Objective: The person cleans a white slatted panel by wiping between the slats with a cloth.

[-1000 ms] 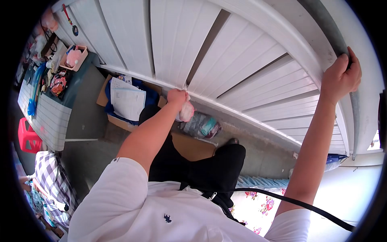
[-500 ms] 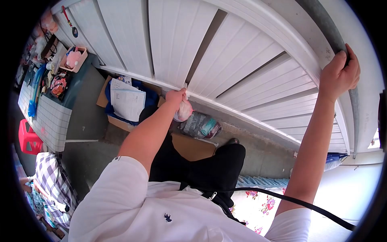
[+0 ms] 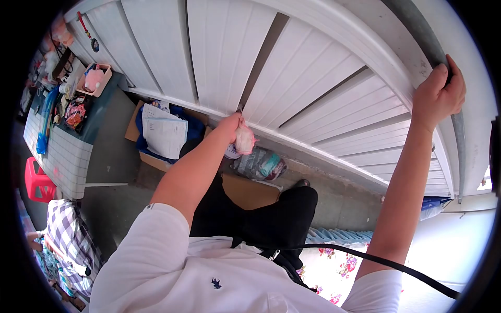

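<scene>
My left hand (image 3: pixel 229 127) is closed on a pale cloth with a pink edge (image 3: pixel 243 140), which hangs down from the fingers. That hand is at the lower edge of the white slatted panel (image 3: pixel 219 52), by a dark gap between two slats. Far to the right, my right hand (image 3: pixel 441 94) has its fingers wrapped round the grey pipe (image 3: pixel 417 31) that curves along the panel's outer side.
An open carton (image 3: pixel 133 125) with papers (image 3: pixel 164 133) and blue cloth stands below the panel. Beside it lies a plastic-wrapped bundle (image 3: pixel 261 164). At the left are a cluttered table (image 3: pixel 60 151) and a red stool (image 3: pixel 39 180). A black strap (image 3: pixel 365 254) crosses at the lower right.
The cloth in my left hand has swung and changed shape, its hand shifting slightly beside the gap. My right hand has stayed on the pipe. The view has moved slightly.
</scene>
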A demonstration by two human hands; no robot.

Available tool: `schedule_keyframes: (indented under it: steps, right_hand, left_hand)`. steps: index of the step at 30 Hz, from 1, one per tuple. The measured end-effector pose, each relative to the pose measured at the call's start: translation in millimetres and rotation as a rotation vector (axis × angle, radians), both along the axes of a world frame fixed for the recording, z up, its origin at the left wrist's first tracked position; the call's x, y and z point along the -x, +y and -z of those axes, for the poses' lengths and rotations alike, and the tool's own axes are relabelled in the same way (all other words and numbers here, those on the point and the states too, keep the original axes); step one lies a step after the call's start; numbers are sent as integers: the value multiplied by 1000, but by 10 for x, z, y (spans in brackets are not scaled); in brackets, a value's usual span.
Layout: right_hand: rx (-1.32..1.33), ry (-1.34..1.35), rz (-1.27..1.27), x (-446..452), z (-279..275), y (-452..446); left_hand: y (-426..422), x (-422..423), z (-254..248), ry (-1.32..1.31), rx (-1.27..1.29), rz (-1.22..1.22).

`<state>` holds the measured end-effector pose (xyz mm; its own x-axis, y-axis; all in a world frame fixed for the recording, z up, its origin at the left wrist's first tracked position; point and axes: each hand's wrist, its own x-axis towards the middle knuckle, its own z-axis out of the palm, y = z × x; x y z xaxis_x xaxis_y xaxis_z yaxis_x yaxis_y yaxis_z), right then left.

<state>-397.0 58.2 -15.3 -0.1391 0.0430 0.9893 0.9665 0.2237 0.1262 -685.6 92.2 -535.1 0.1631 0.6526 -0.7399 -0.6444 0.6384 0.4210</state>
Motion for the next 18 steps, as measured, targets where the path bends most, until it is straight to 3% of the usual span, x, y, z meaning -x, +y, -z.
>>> schedule_keyframes:
  steps: [6,12,15,18]
  right_hand:
    - [1,-6,-2,-3,-4,6]
    - [13,-13,-10,-19,-28,3]
    - [40,0,-24,-44,-24,-11]
    - [5,-26,15,-23,-32,9]
  left_hand:
    - [-87,-80,-282,133,55,-72]
    - [-32,-25,-5,297,-99,-7]
    - [-89,-29,-140,183,-30,-140]
    - [-200,52,-229,380,-88,37]
